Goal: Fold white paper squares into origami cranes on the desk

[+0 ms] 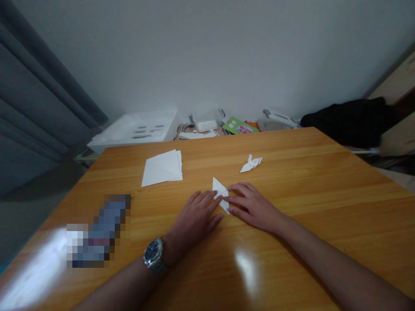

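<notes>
A small piece of folded white paper (pixel 220 188), diamond-shaped, lies flat on the wooden table in front of me. My left hand (pixel 199 216), with a metal watch (pixel 153 252) on its wrist, rests its outstretched fingertips on the paper's left and lower part. From the other side, my right hand (pixel 254 205) touches the paper's right edge, its fingers spread. Neither hand grips the paper; both press or rest on it. Beyond my right hand sits a folded paper bird (pixel 250 164). Some of the folded paper is hidden under my fingers.
A stack of white paper sheets (pixel 162 168) lies at the back left of the table (pixel 301 172). Nearer on the left is a pixelated dark object (pixel 105 231). Behind the table are a white foam tray (pixel 136 125), a green booklet (pixel 240 125) and a black cloth (pixel 350 119).
</notes>
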`<state>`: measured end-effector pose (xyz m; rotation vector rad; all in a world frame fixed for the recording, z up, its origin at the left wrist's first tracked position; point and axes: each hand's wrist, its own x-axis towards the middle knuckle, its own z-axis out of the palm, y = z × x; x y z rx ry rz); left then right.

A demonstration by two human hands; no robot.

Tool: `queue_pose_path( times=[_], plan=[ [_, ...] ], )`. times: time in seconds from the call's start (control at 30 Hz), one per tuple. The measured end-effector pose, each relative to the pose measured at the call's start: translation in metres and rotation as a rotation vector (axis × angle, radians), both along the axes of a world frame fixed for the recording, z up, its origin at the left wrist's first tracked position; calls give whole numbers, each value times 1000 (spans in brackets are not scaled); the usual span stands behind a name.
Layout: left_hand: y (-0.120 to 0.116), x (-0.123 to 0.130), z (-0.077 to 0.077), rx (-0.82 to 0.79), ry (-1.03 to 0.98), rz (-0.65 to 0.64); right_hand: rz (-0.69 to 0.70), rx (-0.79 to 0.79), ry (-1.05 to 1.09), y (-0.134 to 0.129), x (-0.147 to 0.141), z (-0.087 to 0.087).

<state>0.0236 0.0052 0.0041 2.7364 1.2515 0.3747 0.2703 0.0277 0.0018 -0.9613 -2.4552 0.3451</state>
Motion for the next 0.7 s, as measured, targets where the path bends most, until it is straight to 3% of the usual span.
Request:
queue_pose_path(
  times=[0.27, 0.7],
  plan=[
    [6, -4, -3, -2, -27, -87, 21, 28, -27, 11, 7, -9],
    [6, -4, -5, 89, -52, -2, 36, 41, -36, 4, 5, -4]
  ],
)
